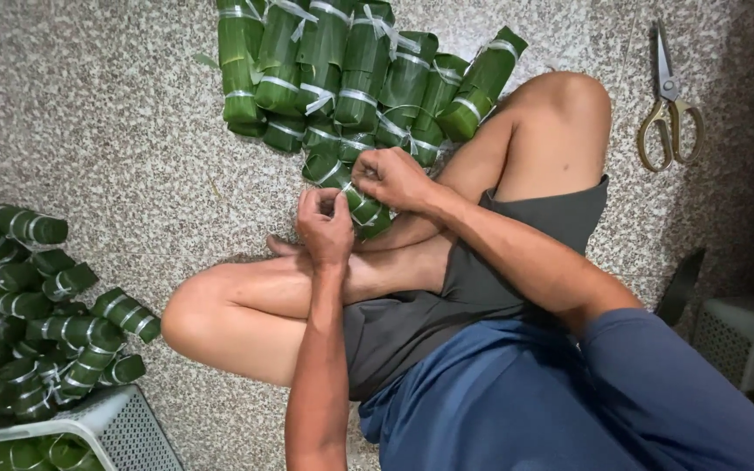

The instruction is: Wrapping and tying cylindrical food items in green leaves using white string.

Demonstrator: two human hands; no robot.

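Note:
I sit cross-legged on a speckled stone floor. A green leaf-wrapped roll (361, 208) bound with pale string lies in front of my shins. My left hand (325, 225) pinches the string at the roll's near end, fingers closed. My right hand (392, 177) grips the same roll from the right, fingers curled over its top and the string. Directly beyond the hands lies a pile of tied leaf rolls (351, 78), larger ones at the back.
A heap of smaller tied leaf rolls (37, 305) lies at the left, beside a white plastic basket (119, 423) holding more. Scissors (669, 100) with gold handles lie on the floor at the upper right. A grey plastic crate (739, 336) stands at the right.

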